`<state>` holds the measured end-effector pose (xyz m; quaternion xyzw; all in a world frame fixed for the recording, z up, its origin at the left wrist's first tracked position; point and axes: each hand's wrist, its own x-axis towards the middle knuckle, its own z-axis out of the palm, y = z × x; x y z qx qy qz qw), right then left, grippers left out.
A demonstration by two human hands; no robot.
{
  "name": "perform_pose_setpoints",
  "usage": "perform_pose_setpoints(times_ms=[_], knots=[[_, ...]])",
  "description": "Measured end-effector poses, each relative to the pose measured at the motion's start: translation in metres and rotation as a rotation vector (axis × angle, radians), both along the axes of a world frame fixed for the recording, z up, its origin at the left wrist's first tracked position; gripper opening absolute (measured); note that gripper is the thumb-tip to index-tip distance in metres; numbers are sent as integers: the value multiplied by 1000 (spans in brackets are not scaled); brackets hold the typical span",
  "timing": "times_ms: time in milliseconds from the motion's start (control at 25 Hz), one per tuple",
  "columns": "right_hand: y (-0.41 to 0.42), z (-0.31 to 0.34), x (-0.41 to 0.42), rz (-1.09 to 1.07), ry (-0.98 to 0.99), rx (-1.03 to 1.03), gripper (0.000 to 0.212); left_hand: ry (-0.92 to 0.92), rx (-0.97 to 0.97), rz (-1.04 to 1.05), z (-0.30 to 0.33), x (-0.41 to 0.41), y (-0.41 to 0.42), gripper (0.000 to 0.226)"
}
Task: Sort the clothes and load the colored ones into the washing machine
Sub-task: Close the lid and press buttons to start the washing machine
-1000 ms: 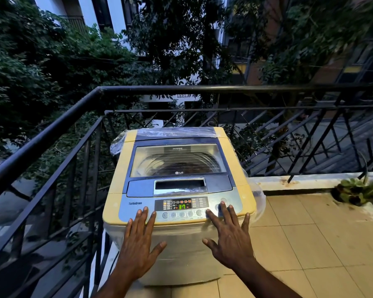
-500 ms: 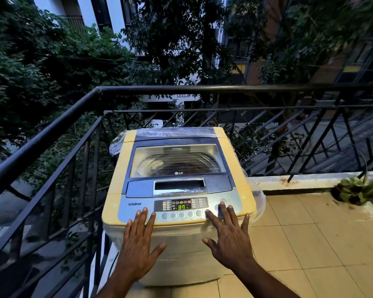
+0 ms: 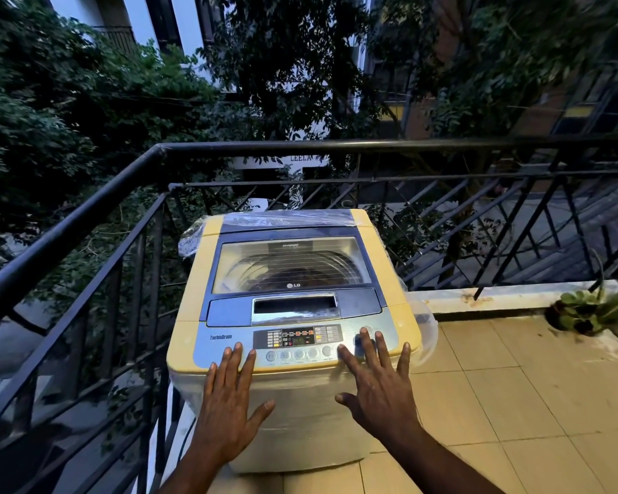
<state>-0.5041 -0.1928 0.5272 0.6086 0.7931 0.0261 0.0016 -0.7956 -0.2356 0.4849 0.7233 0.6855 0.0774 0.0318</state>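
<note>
Our left hand (image 3: 229,408) and right hand (image 3: 379,390) lie flat, fingers spread and holding nothing, on the washing machine (image 3: 293,336), whose stiff lid (image 3: 289,265) we judge best lifted by its recessed handle (image 3: 295,305) at 12 o'clock.

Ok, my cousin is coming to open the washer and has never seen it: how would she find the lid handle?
Find the yellow and blue washing machine in the railing corner. On its top, between the clear lid window and the button panel, sits the lid handle: the only dark, silver-edged slot there.
</note>
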Motion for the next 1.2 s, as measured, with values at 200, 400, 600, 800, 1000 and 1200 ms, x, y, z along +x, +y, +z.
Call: perform_pose_setpoints(times_ms=[200,400,600,800,1000,1200], knots=[[2,3,-3,-28,41,-41,89,-3,-8,-1,1,-3,0,90],[2,1,8,-99,98,-46,92,-16,-3,-4,4,-4,1,87],[5,3,22,-150,148,-52,92,-58,30,-11,4,-3,0,87],[6,3,25,-158,155,-66,91,-63,53,-18,0,-4,1,87],[7,2,24,-149,143,-77,88,-56,43,-28,-5,-7,3,81],[8,1,23,-132,157,-72,87,-32,53,-28,-8,-9,3,80]])
